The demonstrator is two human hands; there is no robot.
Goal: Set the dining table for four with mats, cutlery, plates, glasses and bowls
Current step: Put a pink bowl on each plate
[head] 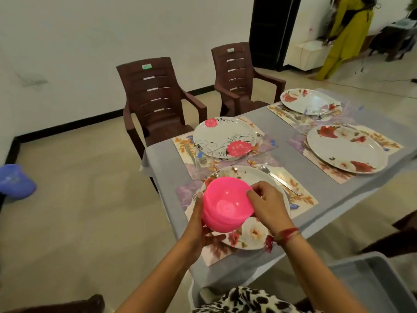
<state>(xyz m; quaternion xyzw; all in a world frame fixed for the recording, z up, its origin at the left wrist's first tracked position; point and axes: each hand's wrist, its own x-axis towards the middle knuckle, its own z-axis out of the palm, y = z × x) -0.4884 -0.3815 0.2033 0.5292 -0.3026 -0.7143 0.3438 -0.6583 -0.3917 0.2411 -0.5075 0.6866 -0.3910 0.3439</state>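
A stack of pink plastic bowls (225,203) hangs over the nearest floral plate (252,233). My left hand (198,227) cups the stack from below and the left side. My right hand (268,204) pinches the rim of the top bowl at its right edge. The table (293,123) carries floral mats (300,195), each with a plate: one with pink flowers (225,137), one large with red flowers (345,149), and one at the far end (304,100). A spoon (277,178) lies right of the nearest plate. Clear glasses stand by the pink-flower plate (203,158) and the far plate (313,110).
Two brown plastic chairs (155,98) (241,73) stand along the table's far side. A grey tub (370,283) sits at the lower right. A blue bucket (15,180) lies on the floor at left. A person in yellow-green clothing (345,35) stands in the background.
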